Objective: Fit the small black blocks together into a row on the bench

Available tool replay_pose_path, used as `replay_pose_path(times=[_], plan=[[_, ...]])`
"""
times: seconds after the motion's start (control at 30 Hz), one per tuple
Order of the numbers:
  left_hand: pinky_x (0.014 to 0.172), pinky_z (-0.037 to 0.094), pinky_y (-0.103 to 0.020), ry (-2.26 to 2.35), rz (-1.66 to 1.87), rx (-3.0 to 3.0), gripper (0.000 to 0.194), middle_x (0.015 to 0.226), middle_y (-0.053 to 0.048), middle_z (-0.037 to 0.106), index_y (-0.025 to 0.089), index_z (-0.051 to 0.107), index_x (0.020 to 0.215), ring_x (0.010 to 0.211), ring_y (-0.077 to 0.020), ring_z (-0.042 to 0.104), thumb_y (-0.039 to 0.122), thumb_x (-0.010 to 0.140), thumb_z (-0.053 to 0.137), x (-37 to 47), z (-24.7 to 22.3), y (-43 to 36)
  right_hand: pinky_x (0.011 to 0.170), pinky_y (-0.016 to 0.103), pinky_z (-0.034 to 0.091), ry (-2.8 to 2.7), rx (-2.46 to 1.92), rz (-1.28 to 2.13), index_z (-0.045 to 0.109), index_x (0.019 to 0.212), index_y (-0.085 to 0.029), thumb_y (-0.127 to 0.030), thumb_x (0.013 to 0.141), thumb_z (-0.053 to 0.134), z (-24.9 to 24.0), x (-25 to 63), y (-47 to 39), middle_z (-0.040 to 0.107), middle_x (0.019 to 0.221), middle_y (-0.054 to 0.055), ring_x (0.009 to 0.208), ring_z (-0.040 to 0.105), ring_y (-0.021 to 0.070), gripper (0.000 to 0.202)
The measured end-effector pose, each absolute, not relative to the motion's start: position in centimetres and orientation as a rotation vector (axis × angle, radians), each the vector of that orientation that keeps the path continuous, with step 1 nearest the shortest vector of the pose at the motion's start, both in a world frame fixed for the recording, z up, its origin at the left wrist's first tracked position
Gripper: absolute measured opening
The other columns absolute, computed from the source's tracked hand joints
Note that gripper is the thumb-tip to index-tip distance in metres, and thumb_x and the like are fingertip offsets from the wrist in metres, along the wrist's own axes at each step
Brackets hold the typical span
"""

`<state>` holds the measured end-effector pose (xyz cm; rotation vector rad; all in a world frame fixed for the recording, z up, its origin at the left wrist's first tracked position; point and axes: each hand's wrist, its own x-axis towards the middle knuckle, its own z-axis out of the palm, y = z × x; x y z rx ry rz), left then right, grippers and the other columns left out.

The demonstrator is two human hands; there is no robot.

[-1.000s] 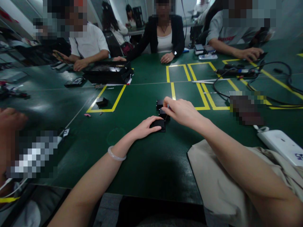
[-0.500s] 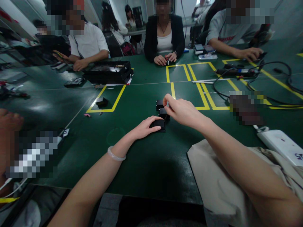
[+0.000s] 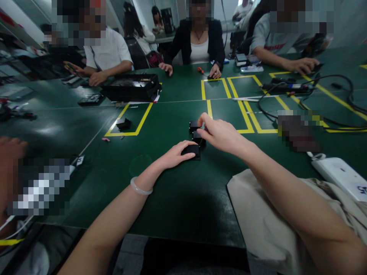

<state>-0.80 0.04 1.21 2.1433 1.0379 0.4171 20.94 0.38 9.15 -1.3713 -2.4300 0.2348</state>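
Observation:
My left hand (image 3: 179, 154) is wrapped round a flat black block (image 3: 194, 150) on the green table, thumb along its near side and fingers over its far edge. Just beyond stand two more black blocks, a middle one (image 3: 197, 136) and a far one (image 3: 194, 125). My right hand (image 3: 216, 131) is bent over their right side, its thumb and index finger curled close together. Whatever lies between those fingertips is too small to make out.
Yellow tape (image 3: 137, 131) marks boxes on the table. A black tray (image 3: 132, 88) stands back left and a small black block (image 3: 123, 123) lies left. Cables, a white power bank (image 3: 340, 175) and beige cloth (image 3: 258, 214) are at right. People sit opposite.
My hands have barely moved; the right fingers shifted slightly. The person opposite has moved their hands apart, and a red-and-black tool now lies on the table between them.

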Motion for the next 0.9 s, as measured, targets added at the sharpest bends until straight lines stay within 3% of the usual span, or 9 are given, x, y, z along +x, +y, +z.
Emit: replay_pose_path(times=[0.1, 0.27, 0.43, 0.67, 0.9], plan=[[0.097, 0.041, -0.038, 1.031, 0.422, 2.148, 0.047, 0.121, -0.007, 0.056, 0.025, 0.049, 0.131, 0.111, -0.0243, 0.053, 0.049, 0.091, 0.050, -0.82, 1.19, 0.05, 0.053, 0.027, 0.023, -2.457, -1.398, 0.195, 0.051, 0.104, -0.022, -0.038, 0.094, 0.036, 9.19, 20.89, 0.41, 0.066, 0.079, 0.003, 0.069, 0.058, 0.0187, 0.023], [0.097, 0.042, -0.038, 1.030, 0.423, 2.149, 0.046, 0.121, -0.006, 0.056, 0.025, 0.049, 0.130, 0.110, -0.0239, 0.053, 0.049, 0.091, 0.050, -0.79, 1.29, 0.04, 0.054, 0.027, 0.025, -2.466, -1.381, 0.189, 0.046, 0.113, -0.021, -0.030, 0.093, 0.036, 9.33, 20.86, 0.27, 0.067, 0.082, 0.003, 0.068, 0.058, 0.0182, 0.024], [0.096, 0.042, -0.039, 1.046, 0.412, 2.152, 0.047, 0.120, -0.007, 0.057, 0.024, 0.049, 0.130, 0.110, -0.0246, 0.054, 0.049, 0.091, 0.049, -0.76, 1.31, 0.08, 0.055, 0.027, 0.025, -2.474, -1.417, 0.187, 0.050, 0.108, -0.022, -0.039, 0.094, 0.037, 9.43, 20.72, 0.17, 0.067, 0.083, 0.004, 0.071, 0.059, 0.0193, 0.025], [0.097, 0.041, -0.037, 1.024, 0.436, 2.146, 0.045, 0.122, -0.006, 0.056, 0.025, 0.049, 0.130, 0.112, -0.0242, 0.053, 0.048, 0.091, 0.050, -0.81, 1.22, 0.03, 0.056, 0.028, 0.026, -2.469, -1.409, 0.194, 0.047, 0.116, -0.021, -0.029, 0.091, 0.038, 9.51, 20.69, 0.02, 0.068, 0.084, 0.004, 0.067, 0.057, 0.0185, 0.029], [0.096, 0.041, -0.037, 1.043, 0.415, 2.151, 0.047, 0.121, -0.006, 0.057, 0.025, 0.049, 0.131, 0.110, -0.0244, 0.054, 0.050, 0.091, 0.049, -0.78, 1.36, -0.03, 0.053, 0.027, 0.022, -2.473, -1.425, 0.140, 0.051, 0.105, -0.022, -0.037, 0.095, 0.035, 9.43, 20.73, 0.12, 0.067, 0.081, 0.004, 0.068, 0.058, 0.0189, 0.024]])
